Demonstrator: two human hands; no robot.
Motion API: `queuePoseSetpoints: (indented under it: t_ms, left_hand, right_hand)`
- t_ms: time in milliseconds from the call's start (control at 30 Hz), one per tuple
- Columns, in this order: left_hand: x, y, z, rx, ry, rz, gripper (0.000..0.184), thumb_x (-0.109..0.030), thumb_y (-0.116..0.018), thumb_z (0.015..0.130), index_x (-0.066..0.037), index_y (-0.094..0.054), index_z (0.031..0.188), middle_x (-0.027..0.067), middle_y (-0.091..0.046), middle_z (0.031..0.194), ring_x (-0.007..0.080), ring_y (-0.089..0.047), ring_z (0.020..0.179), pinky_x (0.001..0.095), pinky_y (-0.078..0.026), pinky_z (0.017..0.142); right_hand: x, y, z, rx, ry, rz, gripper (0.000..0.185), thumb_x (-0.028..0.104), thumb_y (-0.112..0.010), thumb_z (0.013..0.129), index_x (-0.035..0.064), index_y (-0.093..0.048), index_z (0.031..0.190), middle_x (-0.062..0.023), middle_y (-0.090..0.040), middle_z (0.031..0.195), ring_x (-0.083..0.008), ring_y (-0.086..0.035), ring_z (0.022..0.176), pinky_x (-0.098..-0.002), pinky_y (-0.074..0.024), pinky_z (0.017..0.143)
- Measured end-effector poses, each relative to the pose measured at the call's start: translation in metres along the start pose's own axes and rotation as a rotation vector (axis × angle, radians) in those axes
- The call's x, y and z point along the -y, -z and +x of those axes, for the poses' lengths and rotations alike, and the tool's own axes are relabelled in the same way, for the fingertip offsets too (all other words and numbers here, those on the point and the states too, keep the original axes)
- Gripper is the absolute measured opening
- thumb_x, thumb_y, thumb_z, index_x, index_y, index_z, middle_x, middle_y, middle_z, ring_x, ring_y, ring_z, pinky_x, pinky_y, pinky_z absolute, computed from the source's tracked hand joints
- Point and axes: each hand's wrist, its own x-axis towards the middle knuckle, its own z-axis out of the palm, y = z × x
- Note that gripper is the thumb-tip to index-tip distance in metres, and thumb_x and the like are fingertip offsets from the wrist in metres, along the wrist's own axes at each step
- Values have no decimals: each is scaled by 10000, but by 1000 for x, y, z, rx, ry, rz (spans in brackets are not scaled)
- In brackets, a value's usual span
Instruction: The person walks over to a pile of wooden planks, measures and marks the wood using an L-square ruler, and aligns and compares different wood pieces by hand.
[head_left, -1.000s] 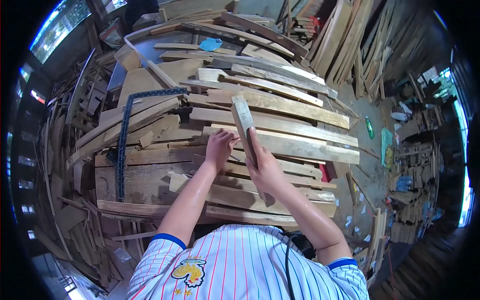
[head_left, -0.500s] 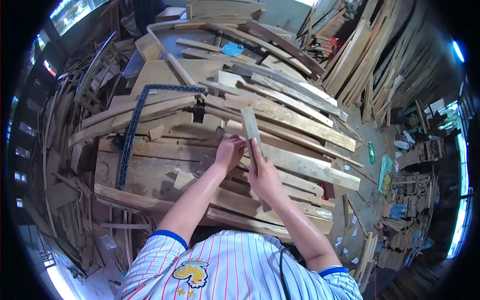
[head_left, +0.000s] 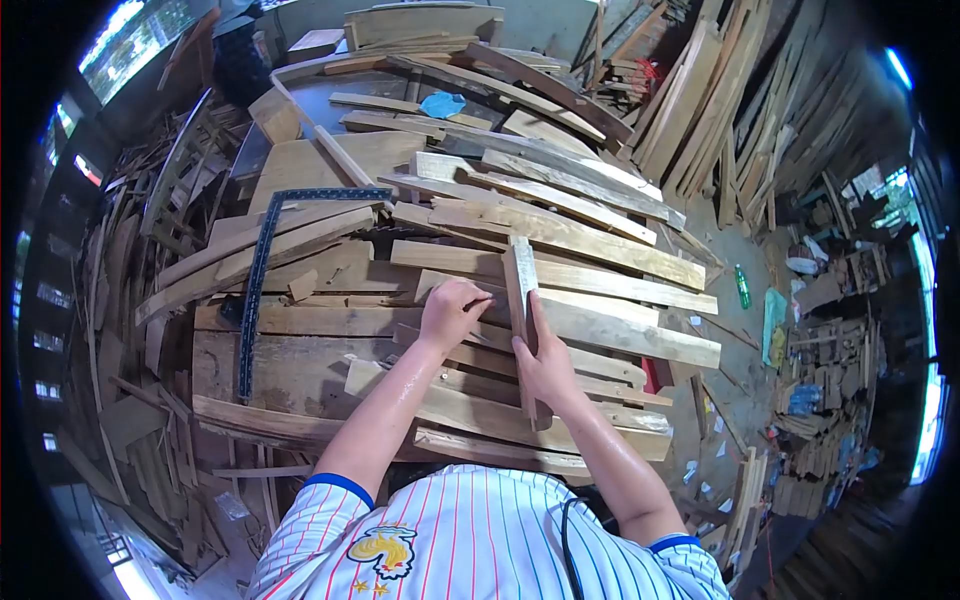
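Shifted slightly away from the left hand (head_left: 452, 315), a wooden batten (head_left: 521, 285) fills the right hand's (head_left: 549, 368) grip above planks (head_left: 630, 331); the left grip's hold cannot be told. One green bottle (head_left: 742, 287), contents unclear, lies rightward.

Wooden workbench (head_left: 285, 372) under loose planks (head_left: 630, 335) and a dark L-shaped square (head_left: 254, 300)
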Motion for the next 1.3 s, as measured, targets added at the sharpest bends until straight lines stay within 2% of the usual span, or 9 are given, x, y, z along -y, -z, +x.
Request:
queuePoseSetpoints:
  t_ms: [400, 467, 700, 733, 900, 967, 1000, 1133, 1300]
  left_hand:
    - [-1, 1, 0, 69, -7, 87, 115, -168, -827, 791, -93, -751, 833, 67, -727, 826, 281, -698, 824, 394, -514, 763]
    - [0, 0, -3, 81, 59, -5, 83, -140, -810, 801, -100, -748, 839, 81, -711, 807, 303, -686, 799, 400, -513, 765]
    - [8, -4, -4, 69, 61, 13, 67, -136, -777, 814, -108, -756, 872, 76, -728, 831, 300, -703, 810, 419, -530, 771]
    - [9, -5, -5, 78, 88, 28, 81, -129, -782, 805, -114, -770, 884, 78, -737, 843, 296, -707, 818, 415, -533, 761]
    - [-5, 2, -1, 56, 94, 2, 174, -245, -823, 816, -97, -781, 897, 94, -749, 862, 307, -707, 817, 410, -541, 736]
    - [-5, 2, 0, 59, 77, -12, 138, -205, -811, 822, -99, -785, 907, 97, -750, 870, 310, -710, 828, 418, -550, 741]
    - [-6, 2, 0, 76, 186, -72, 122, -186, -801, 824, -101, -785, 910, 97, -751, 875, 314, -709, 832, 418, -557, 746]
    - [5, -4, -4, 56, 118, 27, 93, -130, -774, 826, -108, -786, 916, 107, -755, 894, 319, -717, 833, 411, -577, 756]
    - [0, -3, -6, 75, 169, -118, 87, -157, -795, 824, -97, -785, 886, 114, -733, 849, 319, -708, 824, 415, -558, 725]
  right_hand:
    - [26, 3, -5, 66, -29, -30, 810, 119, -603, 966, 217, -194, 1659, -323, -635, 1117, -467, -658, 1003, -503, -536, 878]
    - [42, 4, -12, -59, 210, -8, 799, 107, -590, 972, 216, -196, 1659, -331, -622, 1114, -473, -656, 968, -506, -533, 874]
    - [53, -3, -2, 83, 29, -53, 800, 83, -585, 975, 227, -197, 1660, -341, -614, 1091, -488, -651, 959, -504, -531, 871]
    - [58, 1, -4, 22, 146, -17, 810, 122, -554, 991, 252, -127, 1667, -346, -594, 995, -519, -644, 872, -565, -533, 841]
    - [77, 13, -11, -334, 569, 84, 828, -12, -582, 952, 168, -193, 1660, -295, -574, 1104, -447, -644, 873, -472, -545, 775]
    - [64, -1, -12, -283, 463, 25, 818, 16, -567, 964, 208, -188, 1663, -308, -578, 1075, -459, -650, 883, -492, -549, 780]
    - [44, -14, -2, -4, 169, -72, 812, 49, -556, 972, 256, -183, 1664, -322, -585, 1033, -475, -654, 894, -518, -546, 802]
    - [49, -6, -2, -29, 140, -19, 833, 71, -577, 960, 259, -176, 1665, -301, -648, 1038, -449, -678, 929, -491, -546, 824]
    - [33, 4, -3, -45, 26, 184, 845, 86, -568, 976, 268, -127, 1673, -256, -680, 1064, -305, -692, 857, -413, -549, 810]
